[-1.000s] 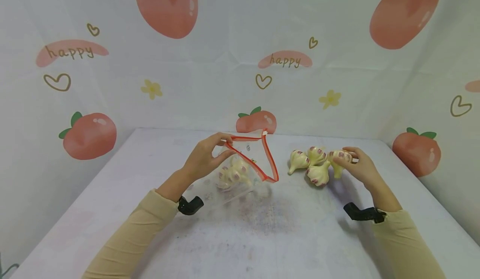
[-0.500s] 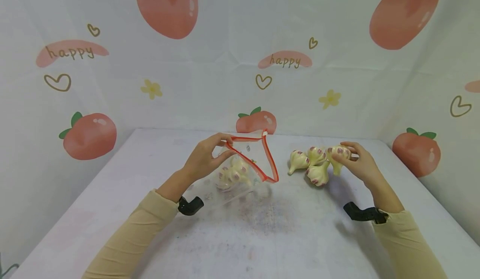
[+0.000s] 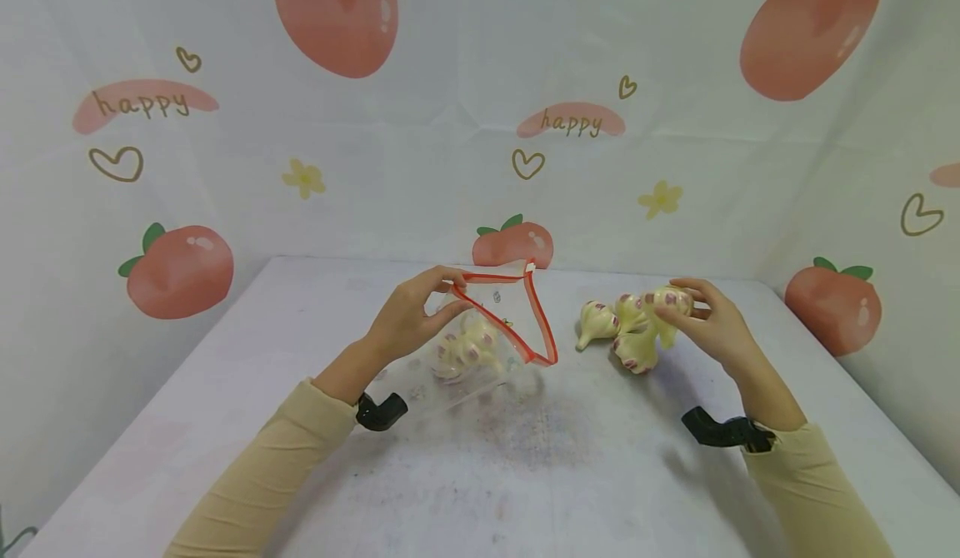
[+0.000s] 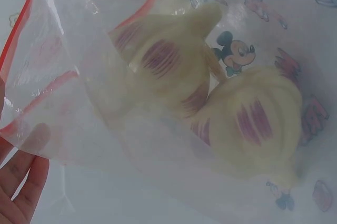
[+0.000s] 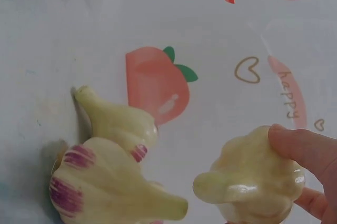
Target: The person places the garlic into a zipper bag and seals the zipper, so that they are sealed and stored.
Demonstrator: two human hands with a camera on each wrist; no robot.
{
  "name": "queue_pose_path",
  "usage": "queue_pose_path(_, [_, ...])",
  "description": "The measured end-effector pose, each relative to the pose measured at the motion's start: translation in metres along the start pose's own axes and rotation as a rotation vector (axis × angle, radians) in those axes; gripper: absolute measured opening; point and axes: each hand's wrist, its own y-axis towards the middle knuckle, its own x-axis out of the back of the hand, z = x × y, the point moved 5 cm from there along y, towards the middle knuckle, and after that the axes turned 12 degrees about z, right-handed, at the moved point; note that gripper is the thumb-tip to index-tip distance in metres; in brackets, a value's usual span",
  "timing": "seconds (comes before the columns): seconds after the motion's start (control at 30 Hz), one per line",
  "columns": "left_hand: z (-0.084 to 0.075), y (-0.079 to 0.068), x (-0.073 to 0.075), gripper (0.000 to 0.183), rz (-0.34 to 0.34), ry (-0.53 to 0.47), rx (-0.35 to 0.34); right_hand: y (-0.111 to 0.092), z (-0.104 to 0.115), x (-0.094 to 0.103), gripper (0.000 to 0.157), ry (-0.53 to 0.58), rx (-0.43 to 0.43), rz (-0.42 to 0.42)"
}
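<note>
My left hand [image 3: 411,310] pinches the red-edged mouth of a clear zip bag [image 3: 542,312], which gapes toward the right. Inside the bag lie garlic bulbs [image 4: 171,66] with purple streaks, seen through the printed plastic in the left wrist view. My right hand [image 3: 714,325] holds a garlic bulb [image 5: 253,176] between thumb and fingers, its stem pointing down in the head view. Beside it on the table sit three more bulbs: one at the left [image 3: 597,321], one behind, partly covered, and one in front [image 3: 636,350].
A white table [image 3: 525,475] with faint dark smudges spreads under both hands. Behind it hangs a white backdrop cloth [image 3: 420,158] printed with red fruit, hearts and lettering. Black straps with camera mounts [image 3: 726,429] sit at both wrists.
My right hand has raised its garlic bulb slightly and shifted it a little to the left, over the edge of the other bulbs. The left hand and bag have stayed in place.
</note>
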Motion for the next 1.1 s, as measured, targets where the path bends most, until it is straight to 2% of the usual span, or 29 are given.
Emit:
queue_pose_path(0.5, [-0.001, 0.002, 0.001, 0.027, -0.007, 0.013, -0.006, -0.002, 0.023, -0.013, 0.060, -0.001, 0.086, 0.008])
queue_pose_path(1.1, [-0.001, 0.002, 0.001, 0.028, 0.014, 0.038, 0.007, -0.003, 0.046, -0.024, 0.058, -0.009, 0.140, 0.034])
